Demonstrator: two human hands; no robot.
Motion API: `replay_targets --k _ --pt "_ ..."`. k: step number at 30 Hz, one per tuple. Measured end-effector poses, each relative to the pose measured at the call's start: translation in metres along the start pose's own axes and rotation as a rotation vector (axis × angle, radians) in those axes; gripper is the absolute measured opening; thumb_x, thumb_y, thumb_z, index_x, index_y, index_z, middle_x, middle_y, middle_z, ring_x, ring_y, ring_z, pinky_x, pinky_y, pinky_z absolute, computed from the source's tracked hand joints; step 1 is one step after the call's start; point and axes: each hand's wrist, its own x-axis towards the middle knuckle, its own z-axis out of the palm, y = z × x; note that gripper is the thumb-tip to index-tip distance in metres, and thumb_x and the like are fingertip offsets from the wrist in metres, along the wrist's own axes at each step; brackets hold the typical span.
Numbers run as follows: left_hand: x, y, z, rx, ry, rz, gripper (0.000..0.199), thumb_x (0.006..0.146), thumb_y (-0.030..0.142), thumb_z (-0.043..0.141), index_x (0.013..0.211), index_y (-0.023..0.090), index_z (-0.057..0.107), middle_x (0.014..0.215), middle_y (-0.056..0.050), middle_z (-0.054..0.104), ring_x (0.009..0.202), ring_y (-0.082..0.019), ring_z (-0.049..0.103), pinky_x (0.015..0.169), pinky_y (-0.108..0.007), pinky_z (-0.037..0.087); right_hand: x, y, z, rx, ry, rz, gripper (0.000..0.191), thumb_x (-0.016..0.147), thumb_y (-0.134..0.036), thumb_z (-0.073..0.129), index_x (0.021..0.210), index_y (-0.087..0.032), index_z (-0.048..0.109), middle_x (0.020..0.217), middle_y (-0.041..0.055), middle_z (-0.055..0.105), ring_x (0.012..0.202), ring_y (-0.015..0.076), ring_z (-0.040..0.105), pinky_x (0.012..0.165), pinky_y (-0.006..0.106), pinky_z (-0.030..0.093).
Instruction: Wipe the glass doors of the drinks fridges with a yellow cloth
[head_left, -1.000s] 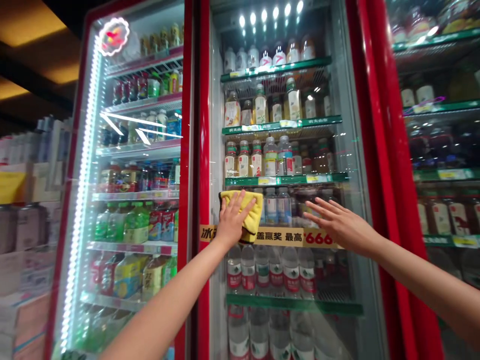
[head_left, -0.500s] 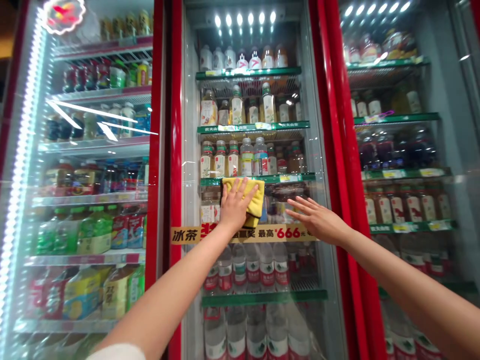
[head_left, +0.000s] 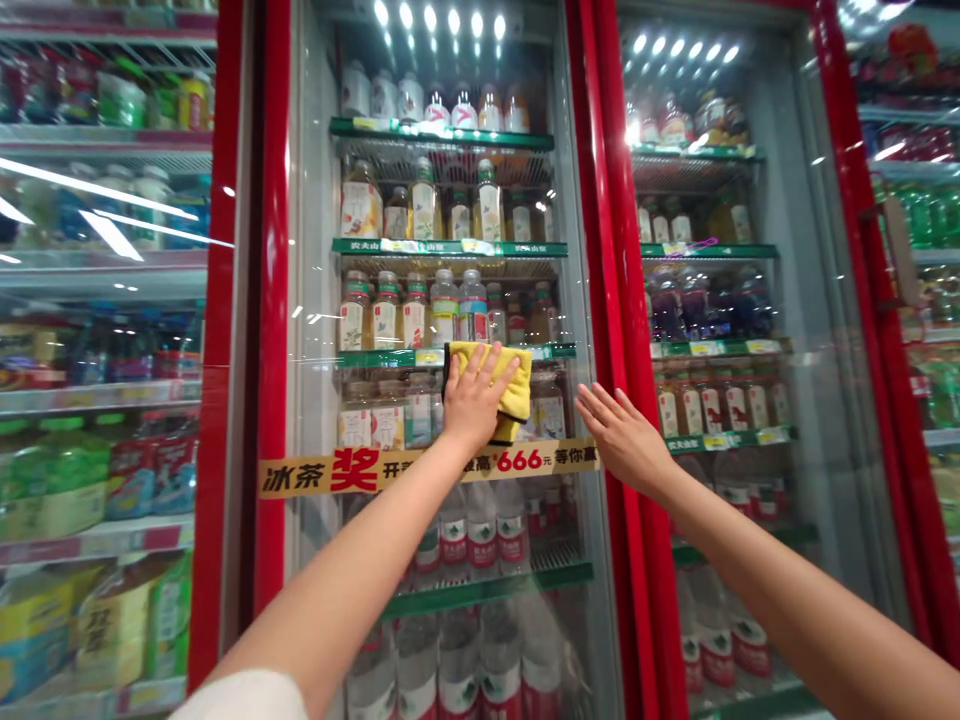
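Note:
My left hand [head_left: 474, 400] lies with fingers spread on a yellow cleaning cloth [head_left: 514, 375] with dark edging, pressing it to the glass door [head_left: 319, 300] of the middle drinks fridge. The cloth sits just above a tan promotional strip [head_left: 319, 474] with black and red characters, and covers part of the bottles behind the glass. To its right, my right hand [head_left: 626, 435] is held flat, fingers stretched out and nothing in it. It is by the strip's right end and the red door frame [head_left: 600, 250]; whether it touches is hard to tell.
Behind the glass, green-edged shelves [head_left: 450, 248] carry rows of bottles. Another fridge with bottles [head_left: 724, 405] stands to the right, and one with green bottles [head_left: 71, 475] to the left. A red frame post [head_left: 274, 300] borders the middle door's left side. Ceiling lights reflect in the glass.
My left hand and the cloth have slid to the right across the glass. My right hand has also shifted right, onto or near the red frame. The view has swung right.

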Motion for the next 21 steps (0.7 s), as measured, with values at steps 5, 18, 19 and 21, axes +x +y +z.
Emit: replay_targets --k 5,18,19,21 --pt "0.02 0.052 0.019 -0.05 0.003 -0.001 0.071 0.088 0.007 0.055 0.155 0.029 0.043 0.171 -0.006 0.026 0.159 -0.029 0.018 0.13 -0.06 0.007 -0.014 0.009 0.004 0.026 0.01 0.068 0.071 0.088 -0.003 0.043 0.158 -0.011 0.037 0.164 0.0158 0.036 0.153 0.0293 0.032 0.123 0.05 0.04" --pt "0.041 0.11 0.044 -0.176 -0.159 0.145 0.112 0.075 0.013 0.075 0.164 0.014 0.008 0.173 -0.018 0.006 0.16 -0.029 -0.003 0.13 -0.055 0.011 -0.013 0.014 -0.002 0.439 0.257 0.301 0.074 0.095 -0.003 0.035 0.165 -0.022 0.021 0.166 0.0128 0.033 0.156 0.0257 0.024 0.122 0.053 0.039" --pt "0.038 0.105 0.042 -0.189 -0.178 0.204 0.119 0.074 0.018 0.079 0.164 0.011 0.0 0.172 -0.02 0.002 0.159 -0.029 -0.006 0.13 -0.053 0.013 -0.013 0.01 0.0 0.476 0.274 0.295 0.073 0.096 -0.004 0.036 0.165 -0.024 0.022 0.166 0.0115 0.034 0.156 0.0248 0.025 0.122 0.052 0.039" --pt "0.032 0.091 0.038 -0.177 -0.213 0.309 0.132 0.072 0.029 0.085 0.163 0.009 -0.008 0.171 -0.023 -0.005 0.158 -0.031 -0.011 0.129 -0.05 0.017 -0.009 0.001 0.006 0.536 0.273 0.268 0.07 0.097 -0.007 0.038 0.164 -0.025 0.026 0.166 0.0106 0.035 0.156 0.0239 0.027 0.122 0.05 0.04"
